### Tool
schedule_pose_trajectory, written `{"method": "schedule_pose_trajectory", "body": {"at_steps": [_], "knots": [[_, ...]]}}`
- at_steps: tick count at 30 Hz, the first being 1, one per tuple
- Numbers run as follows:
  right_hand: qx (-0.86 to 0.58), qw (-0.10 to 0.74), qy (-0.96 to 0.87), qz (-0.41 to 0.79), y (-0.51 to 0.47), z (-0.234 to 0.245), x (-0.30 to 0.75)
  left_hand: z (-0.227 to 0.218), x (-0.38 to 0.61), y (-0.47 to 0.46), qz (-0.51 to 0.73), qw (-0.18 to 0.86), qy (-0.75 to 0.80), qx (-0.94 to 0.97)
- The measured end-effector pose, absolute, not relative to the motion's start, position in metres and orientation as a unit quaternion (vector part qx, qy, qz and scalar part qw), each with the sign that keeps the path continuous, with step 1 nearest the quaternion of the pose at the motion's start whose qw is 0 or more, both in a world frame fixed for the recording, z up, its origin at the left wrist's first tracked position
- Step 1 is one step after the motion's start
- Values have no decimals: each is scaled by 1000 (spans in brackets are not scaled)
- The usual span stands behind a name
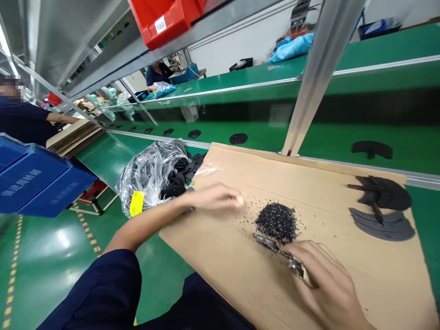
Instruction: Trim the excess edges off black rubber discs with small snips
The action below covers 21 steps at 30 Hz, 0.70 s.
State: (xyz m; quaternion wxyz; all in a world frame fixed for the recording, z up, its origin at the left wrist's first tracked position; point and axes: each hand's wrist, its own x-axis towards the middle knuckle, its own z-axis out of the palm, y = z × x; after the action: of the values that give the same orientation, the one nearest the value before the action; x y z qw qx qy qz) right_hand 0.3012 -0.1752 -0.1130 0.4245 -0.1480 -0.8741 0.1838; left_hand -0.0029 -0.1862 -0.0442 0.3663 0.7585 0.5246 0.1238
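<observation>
A green bench (421, 215) is covered along its near side by a cardboard sheet (213, 252), on which the hand work is carried out. A clear plastic bag (147, 167) is located at the left end of the sheet, with dark flat parts (174, 179) exposed at its open side. At the far right of the sheet, two curved black parts (383, 225) are laid close together, well apart from both hands. The right hand (328, 279) is closed around a metal tool (270, 243), whose head is pointed to the left at the near edge of a pile of black fragments (276, 222); how far the tool's jaws are open cannot be told. The left hand (216, 197) is held over the sheet between the bag and the pile, its fingers curled (motion blur is present here, so whether anything is gripped cannot be determined). The step in hand is judged to lie between two pieces: the tool is kept at the ready, and no dark part is seen engaged in it. For the next move, a part would need to be presented to the tool by the left hand, with the loose grains (247, 220) around the pile left undisturbed.
</observation>
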Motion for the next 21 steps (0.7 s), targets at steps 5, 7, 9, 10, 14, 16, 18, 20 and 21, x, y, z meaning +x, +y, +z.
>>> {"method": "schedule_pose_trajectory", "body": {"at_steps": [5,7,9,10,14,16,18,20,21], "knots": [[-216,419,-862,188,-170,-109,306,-33,-90,-147,28,75,787,612],[-223,422,-859,186,-169,-110,307,-37,-108,-142,18,50,805,592],[-227,422,-858,185,-170,-110,306,-42,-116,-143,17,40,810,585],[-230,423,-856,186,-171,-110,306,-42,-117,-144,22,37,810,585],[-250,433,-835,231,-173,-106,303,-35,-105,-155,75,39,786,612],[-258,427,-818,287,-175,-101,303,-32,-85,-166,110,63,755,643],[-264,406,-799,357,-177,-95,302,-35,-55,-181,178,125,691,689],[-270,373,-776,431,-180,-89,302,-44,-16,-196,304,247,561,729],[-271,354,-764,466,-182,-87,302,-50,5,-203,335,315,505,730]]}}
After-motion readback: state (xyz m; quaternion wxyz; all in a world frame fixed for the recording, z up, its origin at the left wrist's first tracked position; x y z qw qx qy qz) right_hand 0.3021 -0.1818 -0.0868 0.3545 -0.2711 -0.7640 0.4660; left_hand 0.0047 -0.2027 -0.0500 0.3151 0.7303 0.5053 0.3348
